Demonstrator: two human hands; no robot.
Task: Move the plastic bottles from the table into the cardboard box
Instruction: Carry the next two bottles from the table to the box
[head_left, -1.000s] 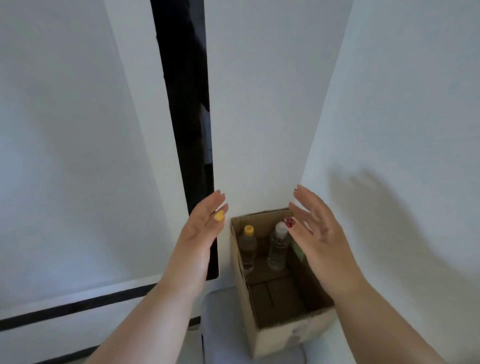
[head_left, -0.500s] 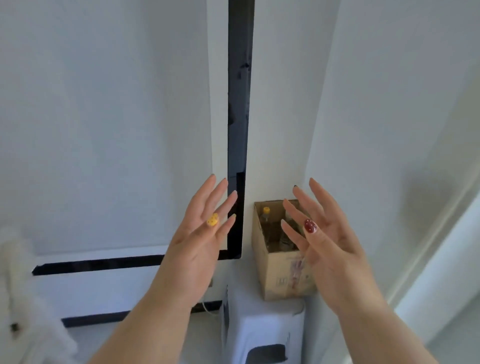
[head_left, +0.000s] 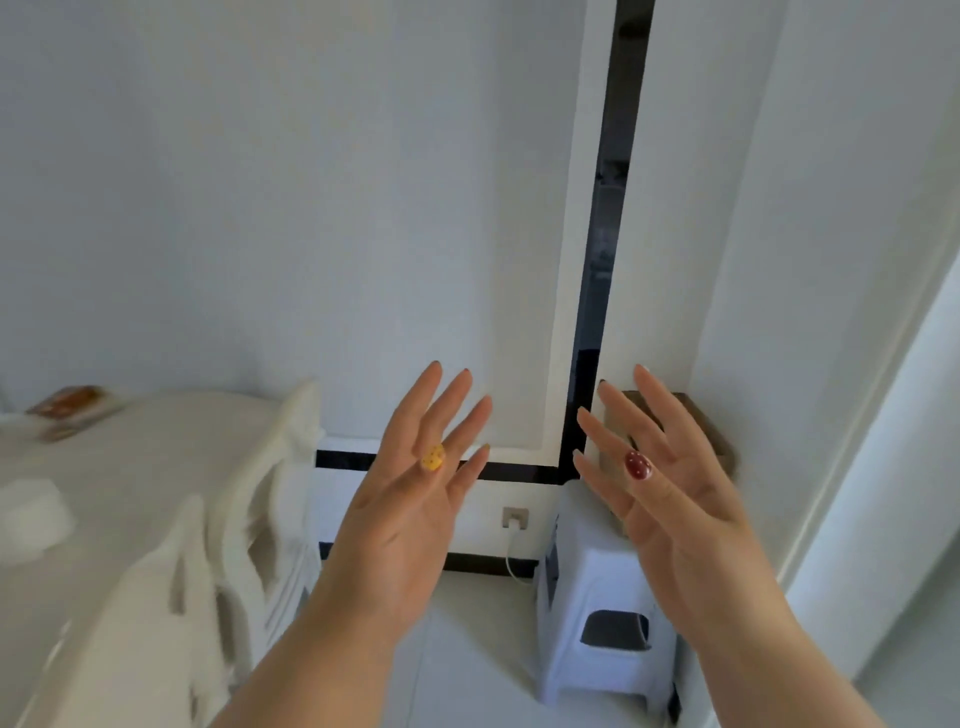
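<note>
Head view, the only one, showed both bare hands raised in front of the camera with nothing in them. The left hand (head_left: 410, 499), a yellow patterned nail on its thumb, had its fingers straight and spread. The right hand (head_left: 670, 488), with a dark red nail on the thumb, was likewise spread wide and held nothing.

Behind the right hand's fingers, the brown cardboard box (head_left: 711, 431) sat on top of a pale plastic stool (head_left: 608, 613) in the corner of the room, pressed close to the white wall. Only its upper rim and right side showed past the fingers.

A second earlier the camera had looked straight down into that box, where two clear plastic bottles stood upright at its far end, one capped in yellow and one in white. Since then the view had pulled back and swung left, so the box interior and the bottles had dropped out of sight, and a white table (head_left: 93, 467) with pale carved chair backs (head_left: 244, 519) at its near edge had come into frame on the left.

That suggested a return trip for more bottles. No bottle could be made out on the table; what lay on it was too blurred to name.
</note>
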